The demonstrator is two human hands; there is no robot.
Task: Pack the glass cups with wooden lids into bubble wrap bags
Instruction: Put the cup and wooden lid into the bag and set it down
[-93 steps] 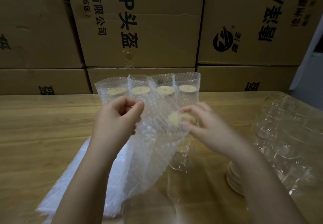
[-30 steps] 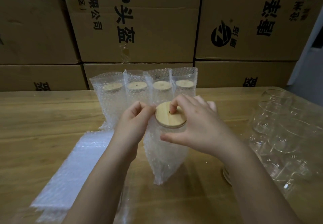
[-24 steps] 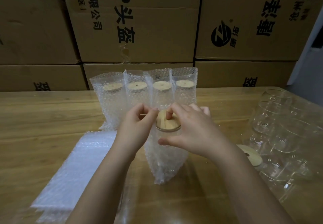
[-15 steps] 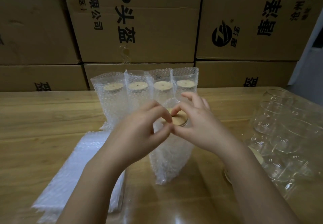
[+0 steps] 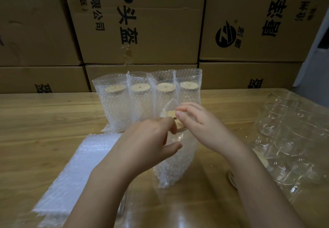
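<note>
Gripping the bag (image 5: 175, 165) at its rim — left hand (image 5: 147, 144), right hand (image 5: 201, 126), fingers clamped.

The table (image 5: 44, 121) carries four wrapped cups (image 5: 146, 103) at twelve o'clock, a bagged cup (image 5: 176, 165) centrally, flat bags (image 5: 80, 165) at eight, bare glasses (image 5: 288, 135) at three.

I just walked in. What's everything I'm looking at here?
packed cups: four, clear bubble bags, pale wooden lids, row at table's back
open bag: one, clear, centre, holding a lidded cup
flat bags: a stack, white, front left
bare glass cups: several, clear, right side
loose lids: a few, pale wood, by the right wrist
cardboard boxes: several, brown, stacked behind
table: one, light wood
left hand: grips the open bag
right hand: pinches its rim
</note>
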